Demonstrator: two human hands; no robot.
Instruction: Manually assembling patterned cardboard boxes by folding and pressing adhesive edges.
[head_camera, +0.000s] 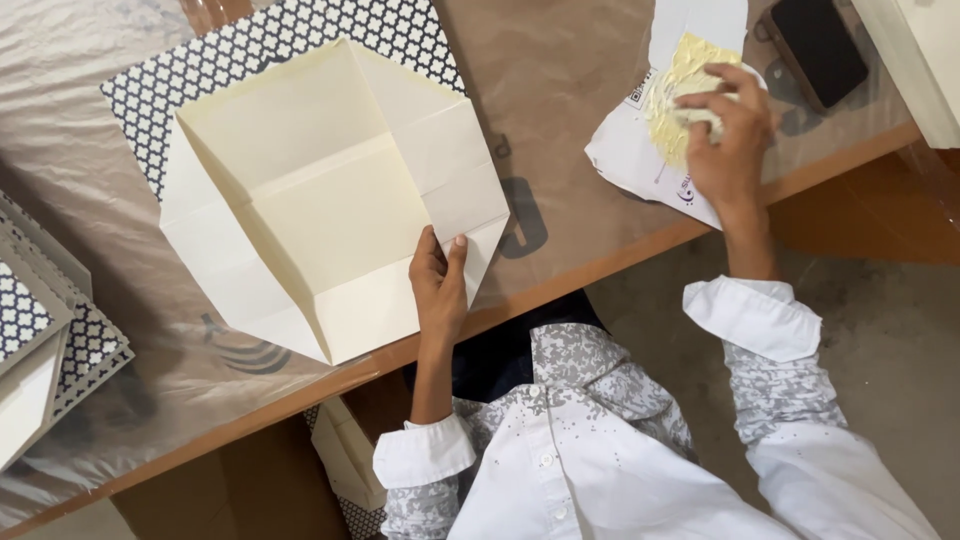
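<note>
A large cream paper sheet (330, 190), creased into panels with its corners folded in, lies flat on the worktop (560, 90), which is covered by clear plastic film. Under the sheet's far edge sits a patterned black-and-white sheet (400, 25). The left hand (440, 285) rests on the sheet's near right corner, fingers together and thumb alongside, pressing flat rather than gripping. Well apart to the right, the right hand (730, 130) is curled around a small pale pad (700, 115), pressed against a white paper scrap (640, 150) smeared with yellowish paste (680, 70). A dark phone (818, 48) lies just beyond that scrap. A stack of patterned folded pieces (50, 340) sits at the worktop's left edge.
</note>
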